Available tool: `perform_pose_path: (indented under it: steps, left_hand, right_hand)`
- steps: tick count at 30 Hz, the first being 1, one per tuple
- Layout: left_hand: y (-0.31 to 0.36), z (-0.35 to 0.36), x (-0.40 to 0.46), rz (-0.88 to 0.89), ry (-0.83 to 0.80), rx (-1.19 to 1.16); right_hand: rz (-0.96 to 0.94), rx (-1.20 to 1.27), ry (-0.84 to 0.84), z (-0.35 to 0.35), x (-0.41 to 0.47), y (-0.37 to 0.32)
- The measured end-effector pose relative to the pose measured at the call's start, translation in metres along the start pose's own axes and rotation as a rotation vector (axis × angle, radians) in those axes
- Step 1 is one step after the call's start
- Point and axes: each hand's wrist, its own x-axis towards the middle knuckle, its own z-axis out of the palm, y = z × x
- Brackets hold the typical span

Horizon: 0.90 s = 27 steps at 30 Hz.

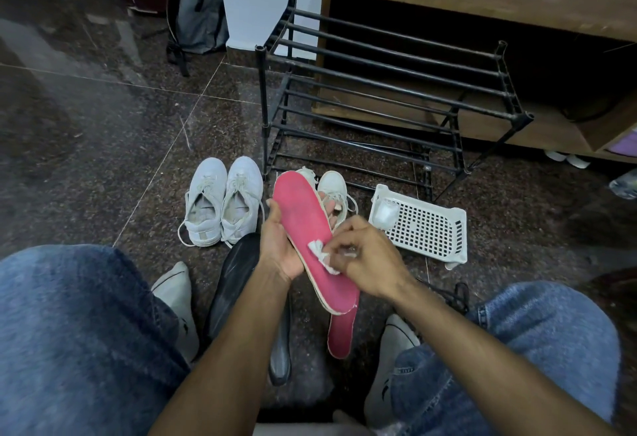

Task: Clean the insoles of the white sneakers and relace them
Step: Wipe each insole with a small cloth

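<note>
A pink insole [312, 228] is held up in the air, between the knees and above the dark floor [103, 146]. It is gripped from below by the left hand [279, 246], with the thumb curled over one edge and the fingertips showing past the other edge. A small white wipe [322, 254] is pinched by the curled fingers of the right hand [367, 253] and is pressed onto the pink face. A second pink insole [341, 335] is seen on the floor just under the first, partly hidden by it. Two dark insoles [238, 284] are laid beside it. A pair of white sneakers [222, 203] is set to the left. Another white sneaker [334, 187] is mostly hidden behind the held insole. A white basket [427, 227] is placed to the right, with a black shoe rack [379, 90] behind.
</note>
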Motion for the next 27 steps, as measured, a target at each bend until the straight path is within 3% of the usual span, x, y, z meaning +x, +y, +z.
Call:
perform_pose_path:
  steps: [4, 8, 11, 17, 23, 27]
  left_hand:
    - [0.002, 0.005, 0.003, 0.04, 0.026, 0.039]
    - [-0.003, 0.003, 0.0, 0.074, 0.024, 0.172]
    - [-0.021, 0.001, -0.012, -0.02, -0.009, 0.193]
    - [-0.032, 0.007, -0.015, -0.06, -0.046, 0.104]
    - [-0.02, -0.001, -0.009, -0.046, 0.014, 0.065]
    - [-0.035, 0.005, -0.011, -0.096, -0.028, 0.026]
  right_hand:
    - [0.253, 0.444, 0.101, 0.007, 0.004, 0.0]
    - [0.306, 0.552, 0.191, 0.012, 0.009, -0.007]
    - [0.368, 0.634, 0.228, 0.017, 0.018, -0.005]
    - [0.095, -0.205, 0.219, 0.021, 0.011, -0.009]
    - [-0.075, -0.161, -0.074, 0.014, -0.011, -0.023]
    - [-0.053, -0.284, 0.113, 0.006, 0.01, -0.02]
